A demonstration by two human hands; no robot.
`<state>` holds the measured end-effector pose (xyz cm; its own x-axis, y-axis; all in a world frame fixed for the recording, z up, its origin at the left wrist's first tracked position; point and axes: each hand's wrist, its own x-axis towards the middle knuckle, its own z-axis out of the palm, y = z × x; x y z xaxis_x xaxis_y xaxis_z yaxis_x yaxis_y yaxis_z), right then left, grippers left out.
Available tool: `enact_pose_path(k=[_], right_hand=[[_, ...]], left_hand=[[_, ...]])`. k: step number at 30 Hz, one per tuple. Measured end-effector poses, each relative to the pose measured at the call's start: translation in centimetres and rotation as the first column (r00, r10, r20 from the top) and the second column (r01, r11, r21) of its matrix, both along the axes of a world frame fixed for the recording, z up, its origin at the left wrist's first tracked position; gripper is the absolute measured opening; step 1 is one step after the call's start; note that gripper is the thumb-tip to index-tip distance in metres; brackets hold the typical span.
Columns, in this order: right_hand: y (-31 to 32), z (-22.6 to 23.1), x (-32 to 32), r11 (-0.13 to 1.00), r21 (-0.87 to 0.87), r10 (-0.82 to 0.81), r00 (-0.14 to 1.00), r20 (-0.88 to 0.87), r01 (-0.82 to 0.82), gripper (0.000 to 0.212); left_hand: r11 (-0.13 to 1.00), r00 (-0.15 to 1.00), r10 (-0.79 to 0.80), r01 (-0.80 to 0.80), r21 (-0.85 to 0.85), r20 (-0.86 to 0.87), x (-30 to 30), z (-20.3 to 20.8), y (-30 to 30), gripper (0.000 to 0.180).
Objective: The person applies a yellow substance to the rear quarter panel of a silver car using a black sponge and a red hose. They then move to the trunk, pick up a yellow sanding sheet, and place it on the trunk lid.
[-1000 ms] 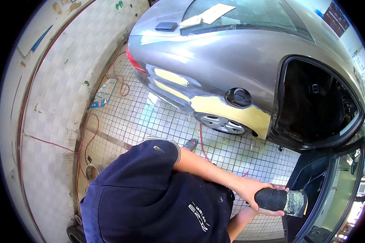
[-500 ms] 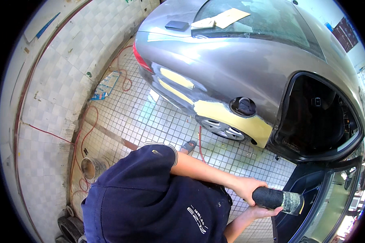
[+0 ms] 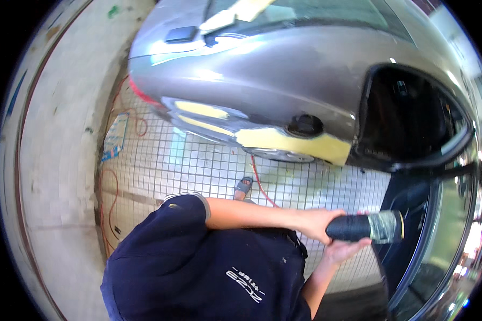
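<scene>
A black sanding block (image 3: 349, 228), rounded and long, is held out to my right. It looks wrapped in sandpaper, and its far end carries a pale, dusty greenish band with a yellow edge. My left hand (image 3: 317, 223) grips the end nearer to me. Below it, my right hand (image 3: 348, 249) cups the underside, its fingers reaching along toward the dusty band. Ahead stands a grey car (image 3: 284, 69), its rear side panel covered with yellow filler (image 3: 284, 142) around the wheel arch and the open fuel-filler recess (image 3: 305, 125).
An open car door (image 3: 412, 230) stands just right of the block. A dark pad (image 3: 181, 35) and pale sheets (image 3: 219, 21) lie on the car's rear. A red hose (image 3: 260, 179) crosses the tiled floor near my sandalled foot (image 3: 243, 187). A wall (image 3: 59, 160) runs along the left.
My view has shifted, so the car sits farther left and higher in it. Both hands and the block now appear higher, the block lying more level. The grip looks the same.
</scene>
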<state>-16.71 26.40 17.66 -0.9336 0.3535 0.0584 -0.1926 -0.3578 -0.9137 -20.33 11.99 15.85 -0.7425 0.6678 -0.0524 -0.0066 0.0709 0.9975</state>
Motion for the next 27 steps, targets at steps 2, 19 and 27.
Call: enact_pose_path(k=[2,19,27], right_hand=[[0.1,-0.8,-0.3,0.997,0.026,-0.077,0.994,0.074,0.075,0.088],[16.2,-7.1,4.9,0.804,0.005,-0.559,0.752,0.349,0.595,0.064],[28.5,-25.9,1.2,0.745,0.125,-0.62,0.611,0.493,0.655,0.077]], left_hand=[[1.0,1.0,-0.013,0.013,-0.013,0.006,-0.7,0.9,-1.6,0.089],[0.867,0.743,-0.302,-0.047,-0.496,-0.597,-13.9,-5.4,1.4,0.079],[0.548,0.364,-0.464,-0.598,-0.585,-0.808,-34.8,-10.0,-2.0,0.071]])
